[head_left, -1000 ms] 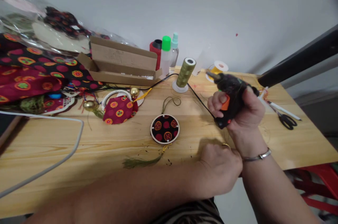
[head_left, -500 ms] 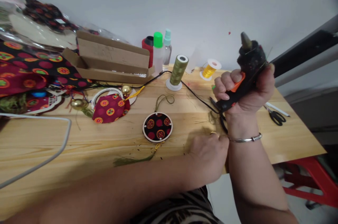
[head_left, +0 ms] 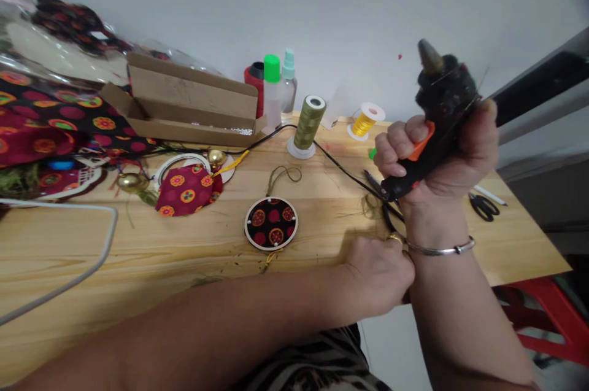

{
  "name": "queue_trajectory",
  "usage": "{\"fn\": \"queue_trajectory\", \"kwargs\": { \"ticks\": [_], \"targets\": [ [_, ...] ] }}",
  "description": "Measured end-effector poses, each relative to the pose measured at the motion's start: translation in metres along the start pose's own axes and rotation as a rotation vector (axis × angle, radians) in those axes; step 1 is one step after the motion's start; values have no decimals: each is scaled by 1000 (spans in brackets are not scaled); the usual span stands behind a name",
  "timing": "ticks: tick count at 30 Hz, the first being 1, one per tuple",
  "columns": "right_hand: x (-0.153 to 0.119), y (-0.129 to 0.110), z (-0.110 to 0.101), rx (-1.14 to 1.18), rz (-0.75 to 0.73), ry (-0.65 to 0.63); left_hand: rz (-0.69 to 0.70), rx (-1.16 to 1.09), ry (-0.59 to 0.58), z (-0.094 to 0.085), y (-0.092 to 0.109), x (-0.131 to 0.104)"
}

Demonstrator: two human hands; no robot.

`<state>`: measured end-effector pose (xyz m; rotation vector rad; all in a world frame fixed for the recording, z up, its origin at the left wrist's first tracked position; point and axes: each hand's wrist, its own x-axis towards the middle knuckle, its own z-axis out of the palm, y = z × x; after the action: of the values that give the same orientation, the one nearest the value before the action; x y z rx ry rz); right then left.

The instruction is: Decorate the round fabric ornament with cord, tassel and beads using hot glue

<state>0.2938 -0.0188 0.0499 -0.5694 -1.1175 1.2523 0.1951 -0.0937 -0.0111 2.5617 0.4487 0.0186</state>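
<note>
My right hand [head_left: 439, 158] is raised on the right, its fingers wrapped round a black hot glue gun [head_left: 444, 96] with an orange trigger. The nozzle points up. My left arm crosses low in front, and my left hand [head_left: 377, 274] lies closed beside my right wrist, by the table's front edge. Its fingertips are turned away, so whatever they hold is hidden. Black tool handles [head_left: 391, 219] show just beyond it, partly covered. A round ornament [head_left: 271, 223] of dark patterned fabric in a pale ring lies left of my left hand, with a green cord loop above it.
Spools of green thread [head_left: 309, 124] and yellow cord [head_left: 363, 123] stand at the back. An open cardboard box [head_left: 193, 115], bottles [head_left: 272, 90], maroon fabric pieces [head_left: 184, 191] and a grey metal frame [head_left: 108, 237] are leftward. Scissors [head_left: 484, 207] lie right. The gun's black cable [head_left: 340, 165] crosses the table.
The glue gun and my right hand have shifted a little to the right. My left hand has moved slightly right too, and my forearm now covers more of the ornament's tassel.
</note>
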Motion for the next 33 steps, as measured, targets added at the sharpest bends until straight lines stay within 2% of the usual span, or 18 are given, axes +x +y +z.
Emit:
{"fn": "queue_trajectory", "kwargs": {
  "ticks": [4,7,12,16,18,21,23,25,29,33],
  "targets": [
    [0,15,14,46,2,-12,10,38,22,3,-4,-8],
    [1,17,27,16,11,-41,9,53,56,3,-8,-21],
    [9,6,36,3,-11,-71,-54,81,91,-3,-17,-54],
    [22,-13,38,-74,-73,-55,-108,107,81,-9,-22,-72],
    [26,-25,40,-154,-21,-58,-74,145,116,-10,-21,-71],
    [30,-38,45,-221,27,-49,1,189,201,-7,-17,-57],
    [31,-41,47,-240,23,-36,-61,174,315,-2,-14,-45],
    [31,-39,47,-264,23,-41,-47,170,369,5,-11,-34],
    [30,-32,46,-277,-30,-84,14,168,322,16,-13,-22],
    [26,-31,44,-271,-3,-34,-33,215,314,19,-17,-22]
  ]
}}
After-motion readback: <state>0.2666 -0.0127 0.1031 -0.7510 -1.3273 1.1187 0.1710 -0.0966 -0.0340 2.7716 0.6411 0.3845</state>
